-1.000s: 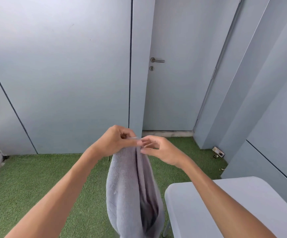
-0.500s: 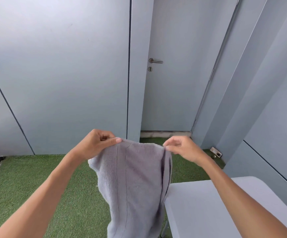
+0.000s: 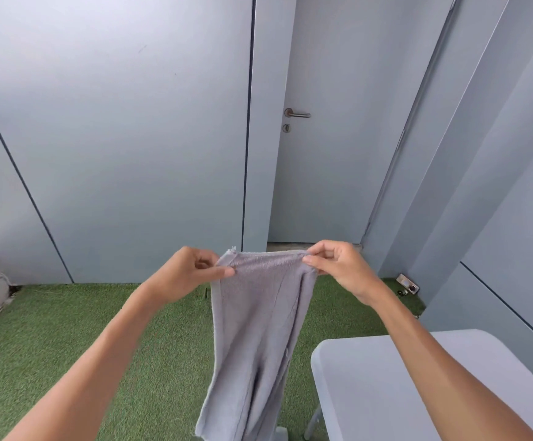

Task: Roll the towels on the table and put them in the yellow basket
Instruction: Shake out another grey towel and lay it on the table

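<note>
Over green turf, beside table: grey towel hanging creased, top corners pinched by left hand and right hand. Spread narrower than half a second ago.

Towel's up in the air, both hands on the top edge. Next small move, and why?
Probably swing the towel right and lay it flat on the table. The left hand and right hand pinch its top corners, and it hangs limp over the grass, beside the table rather than on it. Rolling likely needs that flat surface.
</note>
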